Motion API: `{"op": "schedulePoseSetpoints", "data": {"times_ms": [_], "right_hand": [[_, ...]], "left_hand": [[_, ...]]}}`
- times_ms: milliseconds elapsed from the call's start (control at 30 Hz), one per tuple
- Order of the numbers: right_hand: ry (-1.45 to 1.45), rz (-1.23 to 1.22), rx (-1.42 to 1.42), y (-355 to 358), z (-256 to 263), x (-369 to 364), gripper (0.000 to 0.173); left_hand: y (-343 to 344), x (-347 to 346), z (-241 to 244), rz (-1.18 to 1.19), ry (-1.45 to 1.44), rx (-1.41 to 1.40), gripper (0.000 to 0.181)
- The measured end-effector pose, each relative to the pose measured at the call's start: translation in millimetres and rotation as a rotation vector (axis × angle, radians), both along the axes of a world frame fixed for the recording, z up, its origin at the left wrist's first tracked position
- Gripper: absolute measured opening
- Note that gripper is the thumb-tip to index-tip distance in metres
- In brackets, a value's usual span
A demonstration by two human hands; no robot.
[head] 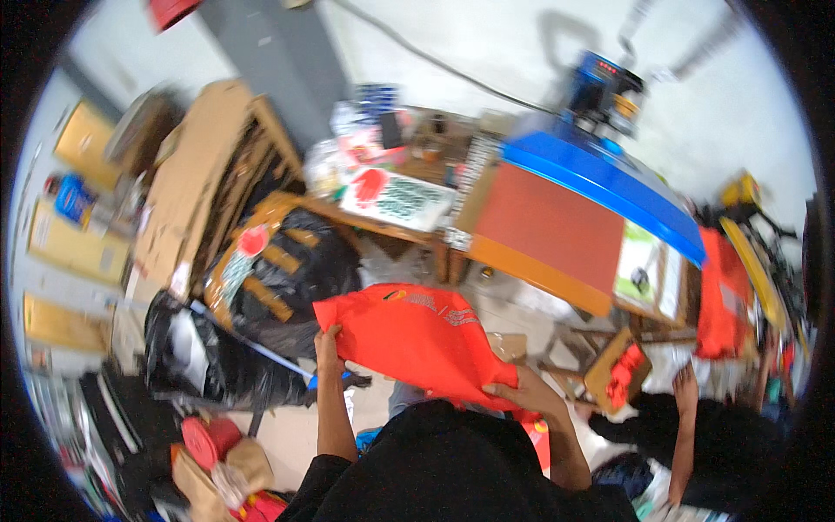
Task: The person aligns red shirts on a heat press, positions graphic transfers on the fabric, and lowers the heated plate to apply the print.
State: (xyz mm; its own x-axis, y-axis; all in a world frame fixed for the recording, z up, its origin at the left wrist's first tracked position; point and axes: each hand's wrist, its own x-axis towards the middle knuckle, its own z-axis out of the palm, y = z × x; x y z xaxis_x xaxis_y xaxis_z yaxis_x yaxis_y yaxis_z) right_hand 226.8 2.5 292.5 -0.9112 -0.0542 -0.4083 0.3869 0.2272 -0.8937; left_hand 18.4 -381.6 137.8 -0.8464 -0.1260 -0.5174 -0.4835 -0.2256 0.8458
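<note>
A red printed fabric piece (417,339), perhaps a garment, is stretched between my two hands before my black shirt. My left hand (328,346) grips its left edge, thumb near the corner. At the lower right edge my right hand (528,391) pinches the cloth, with some of the red material hanging below it. Small light lettering and a yellow-green mark show on the fabric. Beyond the cloth stands a heat press with a blue upper part (607,176) and a reddish-brown flat pad (548,228) with an orange edge.
A printed sheet (398,199) lies on the wooden table left of the press. Black plastic bags (228,365) and cardboard (189,169) stand at the left. A co-worker's arm (683,430) is at the right, near a small stool (616,372) bearing red pieces. Red cloth (721,293) hangs beyond.
</note>
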Motion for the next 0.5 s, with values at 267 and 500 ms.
{"op": "schedulePoseSetpoints", "data": {"times_ms": [267,500], "right_hand": [[0.171,-1.183,-0.177,52.9,-82.8,69.5,0.023],[0.139,-1.493,0.207,117.3,-111.3,114.4,0.038]], "left_hand": [[76.8,11.1,-103.9,0.032,-0.067,0.123,0.017],[192.9,-10.2,44.1,-0.371,0.189,0.158,0.045]]}}
